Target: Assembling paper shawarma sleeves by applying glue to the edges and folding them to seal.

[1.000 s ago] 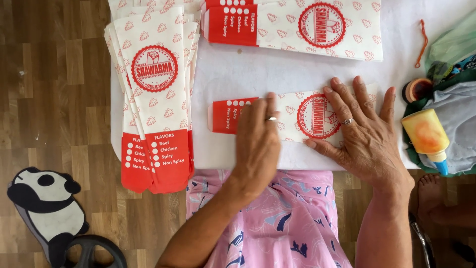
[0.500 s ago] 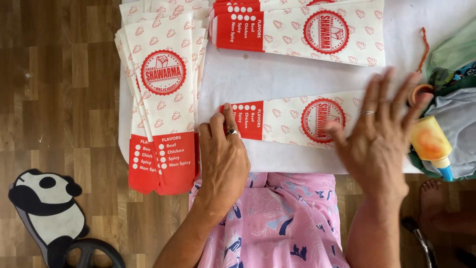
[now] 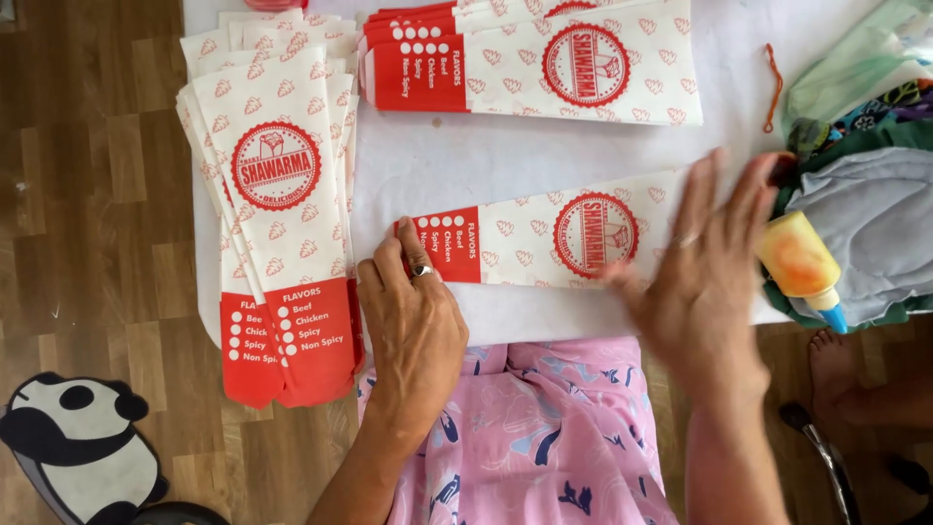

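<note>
Bare forearms, no sleeves. Ring on left hand (image 3: 413, 326), ring on right hand (image 3: 709, 282). Pink garment (image 3: 544, 437) with blue print.

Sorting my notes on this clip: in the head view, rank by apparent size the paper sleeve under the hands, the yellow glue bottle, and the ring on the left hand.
1. Paper sleeve
2. Yellow glue bottle
3. Ring on the left hand

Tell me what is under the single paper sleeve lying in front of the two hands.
The paper sleeve lies flat on the white table. The left hand presses its red end; the blurred right hand covers its other end, so nothing beneath shows.
</note>
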